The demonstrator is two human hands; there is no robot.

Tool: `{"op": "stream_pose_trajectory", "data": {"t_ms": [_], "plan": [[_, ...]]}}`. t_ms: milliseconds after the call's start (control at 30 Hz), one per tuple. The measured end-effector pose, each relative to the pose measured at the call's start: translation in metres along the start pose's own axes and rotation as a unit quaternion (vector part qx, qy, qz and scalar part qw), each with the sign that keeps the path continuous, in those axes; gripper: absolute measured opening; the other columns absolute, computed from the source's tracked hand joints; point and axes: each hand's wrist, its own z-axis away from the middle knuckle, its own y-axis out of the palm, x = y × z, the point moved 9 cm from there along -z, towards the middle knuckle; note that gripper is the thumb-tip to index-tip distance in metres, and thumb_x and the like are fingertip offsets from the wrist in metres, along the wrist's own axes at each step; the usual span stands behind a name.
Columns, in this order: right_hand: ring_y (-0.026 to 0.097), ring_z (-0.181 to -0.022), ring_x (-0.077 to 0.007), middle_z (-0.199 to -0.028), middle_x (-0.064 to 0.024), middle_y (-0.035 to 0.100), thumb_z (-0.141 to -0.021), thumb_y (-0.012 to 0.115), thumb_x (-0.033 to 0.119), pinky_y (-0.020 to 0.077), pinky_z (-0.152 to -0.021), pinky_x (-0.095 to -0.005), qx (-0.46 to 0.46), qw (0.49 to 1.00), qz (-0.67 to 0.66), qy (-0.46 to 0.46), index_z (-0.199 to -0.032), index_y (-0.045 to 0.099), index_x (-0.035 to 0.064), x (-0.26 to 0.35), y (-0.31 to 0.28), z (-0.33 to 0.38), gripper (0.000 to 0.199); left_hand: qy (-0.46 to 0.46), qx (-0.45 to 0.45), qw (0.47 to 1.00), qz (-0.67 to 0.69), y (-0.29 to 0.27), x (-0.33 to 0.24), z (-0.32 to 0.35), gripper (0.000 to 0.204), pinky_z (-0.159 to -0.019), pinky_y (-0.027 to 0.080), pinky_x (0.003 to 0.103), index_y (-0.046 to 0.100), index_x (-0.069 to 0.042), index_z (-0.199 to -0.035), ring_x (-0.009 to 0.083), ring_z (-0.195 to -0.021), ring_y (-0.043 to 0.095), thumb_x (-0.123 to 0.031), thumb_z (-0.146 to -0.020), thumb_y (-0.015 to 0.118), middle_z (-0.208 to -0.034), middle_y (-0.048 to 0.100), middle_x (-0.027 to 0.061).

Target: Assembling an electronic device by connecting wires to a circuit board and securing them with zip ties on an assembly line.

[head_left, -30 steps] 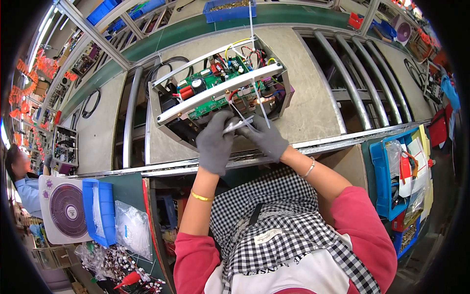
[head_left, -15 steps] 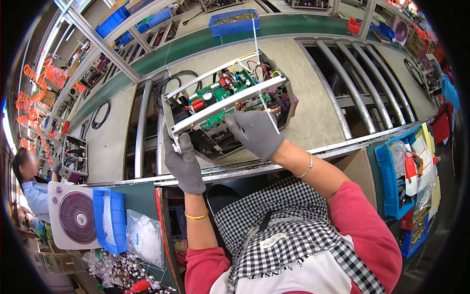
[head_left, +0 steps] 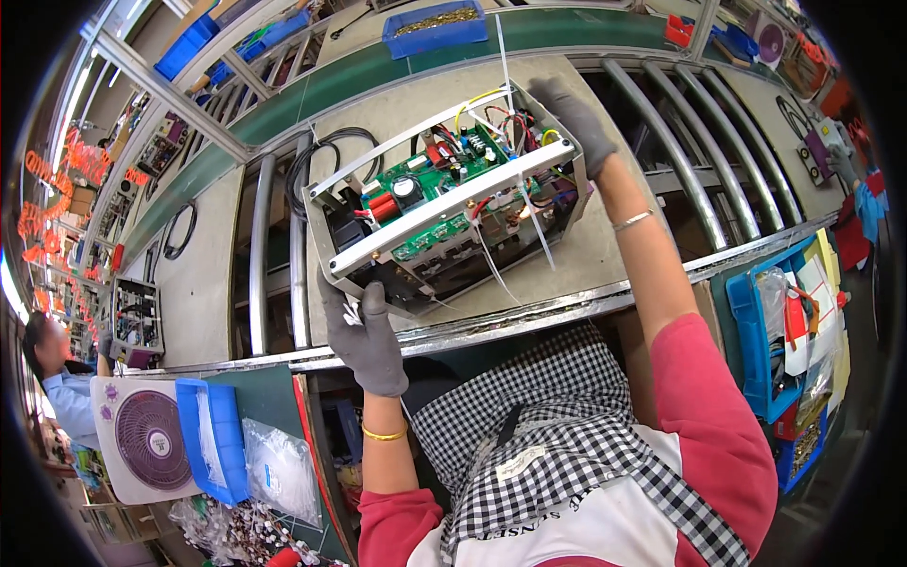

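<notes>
An open-framed electrical unit (head_left: 378, 248) with white metal rails, a green circuit board (head_left: 430, 189) and coloured wires lies tilted on the bench. My left hand (head_left: 367, 340), in a grey glove, is closed at its near left corner, with the white ends of cable ties (head_left: 351, 313) showing between the fingers. My right hand (head_left: 573, 128), also gloved, grips the far right end of the unit; its fingertips are partly hidden. One white cable tie (head_left: 503, 52) sticks up from the wires, while another (head_left: 538, 227) hangs over the near rail.
Black cable (head_left: 326, 156) lies coiled behind the unit. Metal rollers (head_left: 675, 156) flank the bench. A blue bin of brass-coloured parts (head_left: 435, 26) stands at the back. Nearer are a fan (head_left: 151, 439), a blue tray (head_left: 210, 442) and a blue tool bin (head_left: 759, 331). Another person (head_left: 71, 387) sits far left.
My right hand has moved from the unit's near side to its far right end. The unit has shifted slightly nearer, and a thin tie tail now shows hanging at its front.
</notes>
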Motion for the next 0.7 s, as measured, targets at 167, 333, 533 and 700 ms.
{"op": "stream_pose_trajectory", "data": {"t_ms": [167,333,533,700], "plan": [[0.055,-0.061,-0.0084,-0.074,-0.0016,0.065,-0.097,0.049,0.056,0.0459,-0.057,-0.027,0.028,0.991,-0.005,0.131,-0.091,0.072,0.0088,-0.014,0.002,0.037,0.052,0.03,0.025,0.999,-0.031,0.017,0.004,-0.023,0.055,-0.094,0.045,0.029,0.046,0.006,-0.139,0.0139,-0.106,0.057,-0.01,-0.09,0.066,-0.123,0.062,0.011],[0.057,-0.103,-0.0157,-0.113,-0.0078,0.062,-0.104,0.038,0.04,0.0448,-0.094,-0.0308,-0.088,0.985,0.144,-0.034,-0.128,0.054,0.0027,0.013,-0.005,0.149,0.047,0.122,0.086,0.966,-0.212,0.038,0.04,-0.122,0.044,-0.087,0.048,0.036,0.053,0.001,-0.133,0.0332,-0.102,0.065,-0.019,-0.094,0.058,-0.114,0.065,0.0243],[0.062,-0.106,-0.027,-0.119,-0.0206,0.061,-0.087,0.058,0.011,0.0487,-0.094,-0.0347,0.245,0.942,0.215,-0.081,-0.15,0.03,0.0029,0.06,0.103,0.309,0.069,0.179,0.27,0.935,-0.146,0.135,0.045,-0.191,0.036,-0.078,0.05,0.033,0.061,-0.002,-0.124,0.0185,-0.082,0.064,-0.016,-0.091,0.058,-0.093,0.07,0.0098],[0.063,-0.09,-0.0169,-0.106,-0.0102,0.068,-0.092,0.061,0.021,0.0506,-0.082,-0.0317,0.054,0.976,0.212,0.006,-0.113,0.067,0.0062,0.037,0.044,0.211,0.026,0.101,0.274,0.952,-0.094,0.116,0.079,-0.216,0.039,-0.081,0.049,0.027,0.062,-0.011,-0.128,0.0126,-0.098,0.061,-0.028,-0.094,0.063,-0.115,0.066,0.0098]]}}
